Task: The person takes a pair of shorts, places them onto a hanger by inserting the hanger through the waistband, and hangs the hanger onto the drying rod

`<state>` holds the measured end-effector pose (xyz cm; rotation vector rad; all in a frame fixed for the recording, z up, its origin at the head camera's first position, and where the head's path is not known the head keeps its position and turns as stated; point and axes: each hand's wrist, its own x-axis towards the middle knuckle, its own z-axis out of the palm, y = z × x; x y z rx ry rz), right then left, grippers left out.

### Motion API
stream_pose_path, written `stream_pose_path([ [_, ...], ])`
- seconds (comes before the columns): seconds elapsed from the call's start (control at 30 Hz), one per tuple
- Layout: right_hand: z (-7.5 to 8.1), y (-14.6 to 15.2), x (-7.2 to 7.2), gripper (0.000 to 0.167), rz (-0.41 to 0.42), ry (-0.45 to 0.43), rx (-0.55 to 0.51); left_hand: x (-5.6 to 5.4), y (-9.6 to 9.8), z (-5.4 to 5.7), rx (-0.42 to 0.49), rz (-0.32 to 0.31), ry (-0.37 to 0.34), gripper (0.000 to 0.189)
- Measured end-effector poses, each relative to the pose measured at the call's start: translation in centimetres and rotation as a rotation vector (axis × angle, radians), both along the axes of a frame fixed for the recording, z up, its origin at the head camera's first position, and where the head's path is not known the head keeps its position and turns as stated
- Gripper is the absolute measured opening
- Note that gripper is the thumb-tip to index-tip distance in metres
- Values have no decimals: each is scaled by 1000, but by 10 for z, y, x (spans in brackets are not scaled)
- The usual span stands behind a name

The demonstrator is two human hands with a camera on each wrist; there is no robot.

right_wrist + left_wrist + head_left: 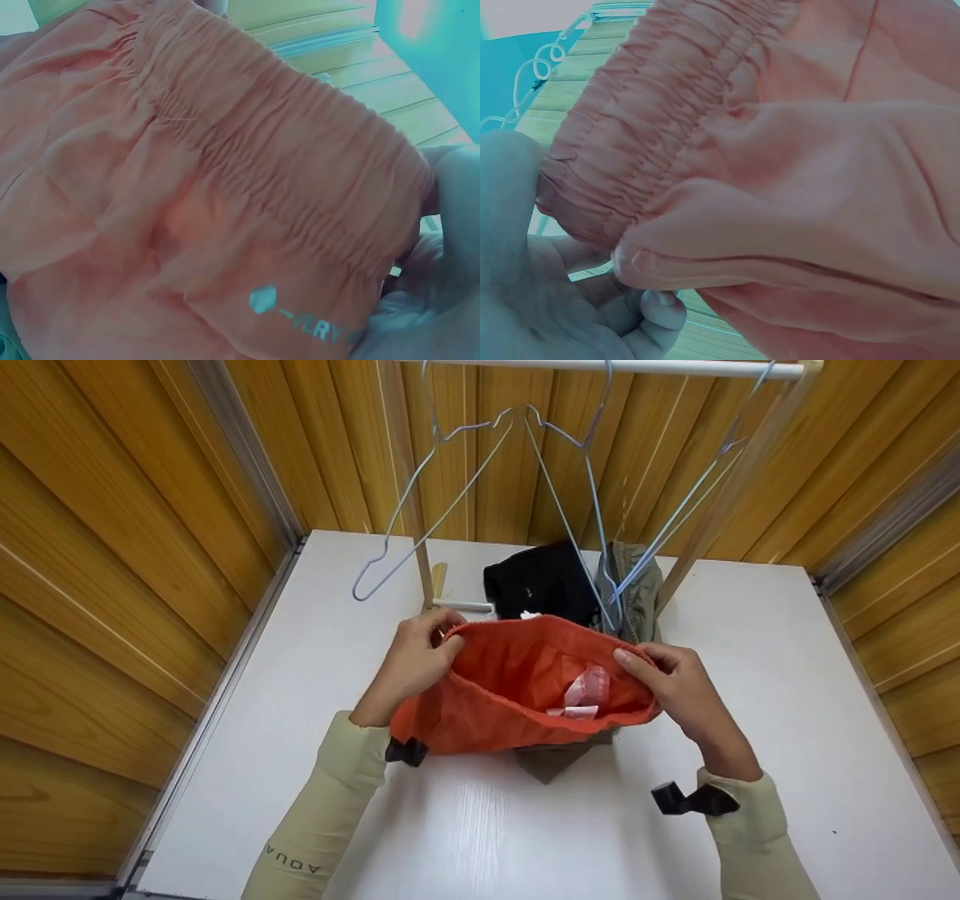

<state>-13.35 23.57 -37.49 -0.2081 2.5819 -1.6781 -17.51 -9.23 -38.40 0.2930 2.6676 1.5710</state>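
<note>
Orange shorts with a gathered elastic waistband (480,720) are stretched between both hands, the waist opening facing up. White labels (581,711) show inside. My left hand (416,656) pinches the waistband at its left end, thumb on the inner side. At the right end, my right hand (679,686) pinches the band with its thumb inside the opening. In the left wrist view the puckered waistband (645,127) runs up from the left hand (562,300). The right wrist view shows printed white lettering (315,326) on the shorts below the band, beside the right hand (435,277).
Blue wire hangers (409,510) hang from a white rail (637,367) on a wooden-legged rack. Behind the shorts lie a folded black garment (536,581) and a grey-green garment (637,592). A brownish cloth (551,761) pokes out beneath them on the white table (247,780).
</note>
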Motion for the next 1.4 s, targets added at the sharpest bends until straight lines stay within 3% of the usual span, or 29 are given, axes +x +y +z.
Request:
stream_pose_path([
  [0.37, -9, -9, -4, 37, -97, -32, 33, -4, 3, -25, -66, -24, -11, 16],
  [0.77, -10, -21, -7, 43, -114, -76, 34, -5, 10, -36, -191, -57, -78, 21],
  [1.0, -9, -27, -9, 43, -108, -73, 45, -6, 11, -41, -275, -77, -49, 30],
  [1.17, -9, -30, -9, 42, -123, -46, 103, -6, 12, -37, -303, -85, -1, 32],
  [1.4, -11, -29, -11, 40, -129, -23, 131, -9, 12, -17, -256, -44, 104, 31],
])
